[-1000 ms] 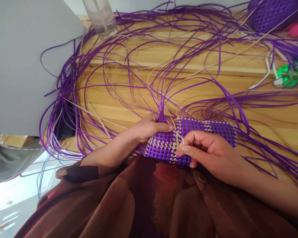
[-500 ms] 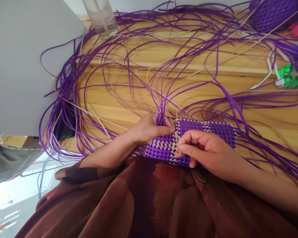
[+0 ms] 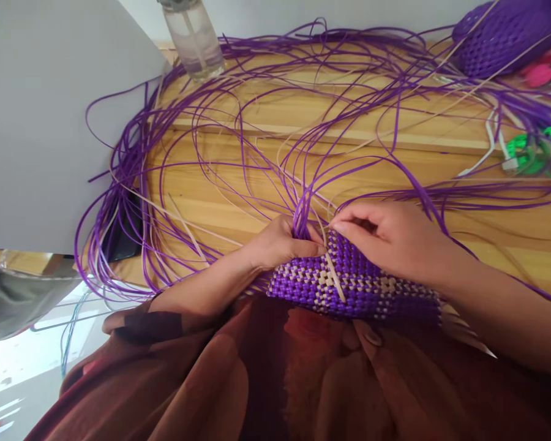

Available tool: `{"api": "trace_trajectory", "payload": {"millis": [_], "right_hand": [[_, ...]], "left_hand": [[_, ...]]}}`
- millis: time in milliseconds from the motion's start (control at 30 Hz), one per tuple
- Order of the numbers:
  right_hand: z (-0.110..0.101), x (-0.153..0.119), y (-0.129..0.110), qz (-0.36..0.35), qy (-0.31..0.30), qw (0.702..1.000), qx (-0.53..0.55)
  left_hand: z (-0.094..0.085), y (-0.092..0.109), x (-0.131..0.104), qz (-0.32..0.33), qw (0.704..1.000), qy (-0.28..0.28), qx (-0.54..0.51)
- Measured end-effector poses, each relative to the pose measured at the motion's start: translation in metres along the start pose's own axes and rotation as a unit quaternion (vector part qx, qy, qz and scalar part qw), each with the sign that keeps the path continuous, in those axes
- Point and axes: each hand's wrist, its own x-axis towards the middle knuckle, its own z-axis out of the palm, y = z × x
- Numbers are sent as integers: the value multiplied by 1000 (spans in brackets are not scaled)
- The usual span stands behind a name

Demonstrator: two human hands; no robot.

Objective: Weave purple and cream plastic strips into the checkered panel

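Note:
A woven purple and beige piece (image 3: 358, 285) lies at the table's front edge, against my clothing. My left hand (image 3: 287, 244) is closed round a bundle of purple strips (image 3: 304, 205) at the piece's upper left edge, its thumb pressed down there. A short beige strip end (image 3: 335, 278) lies loose over the weave beside that thumb. My right hand (image 3: 381, 229) pinches at the top edge of the weave with thumb and index finger together; a thin beige strip seems to be at the fingertips. Its other fingers are curled and partly hidden.
Long loose purple strips (image 3: 128, 153) loop over the wooden table (image 3: 229, 196). A clear bottle (image 3: 195, 43) stands at the back left. At the back right are a purple woven item (image 3: 505, 37), a white cable (image 3: 490, 138) and a green object (image 3: 528, 150).
My right hand has moved up from the middle of the weave to its top edge, leaving a beige strip end lying there. The view has shifted slightly.

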Motion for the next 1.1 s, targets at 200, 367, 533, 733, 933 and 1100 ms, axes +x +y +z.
{"api": "trace_trajectory", "payload": {"millis": [200,367,533,733,933,1100], "right_hand": [[10,40,11,25,-112,989,93],[18,53,22,18,-75,974,215],[5,103,44,51,155,984,74],[2,155,70,85,257,956,116],[12,155,46,144,247,914,287],[9,164,42,154,259,909,289]], "left_hand": [[0,0,1,-6,1000,15,3],[-1,-4,1,-14,1000,11,1],[-2,-4,1,-52,999,17,-5],[2,2,0,-82,996,28,-11],[5,3,2,-113,992,60,-8],[5,0,4,-78,995,44,32]]}}
